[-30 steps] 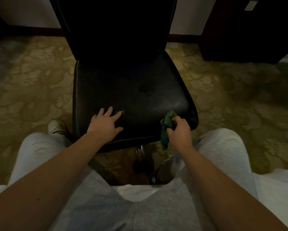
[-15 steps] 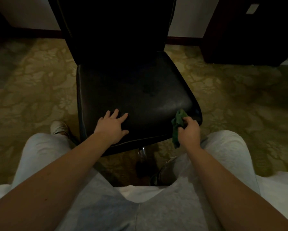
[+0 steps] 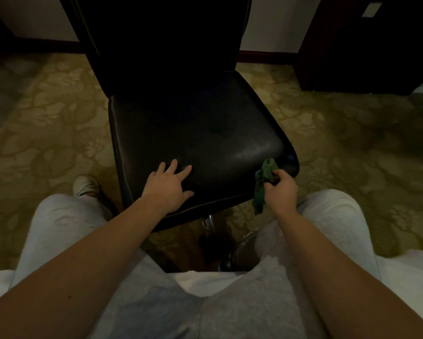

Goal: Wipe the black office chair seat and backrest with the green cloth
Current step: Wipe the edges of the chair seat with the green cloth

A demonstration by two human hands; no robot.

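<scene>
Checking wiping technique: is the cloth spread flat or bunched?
Bunched: the right hand grips the cloth crumpled, one end hanging below the seat edge.

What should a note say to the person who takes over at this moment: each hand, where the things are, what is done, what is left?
Left hand: lies flat with fingers spread on the front of the seat, holding nothing.
Right hand: grips the cloth at the seat's front right corner; the cloth's loose end hangs below the edge.
Backrest: upright behind the seat, no hand on it.
Done: cannot tell how much of the seat is wiped.
Left: probably finish the seat, then wipe the backrest.
</scene>
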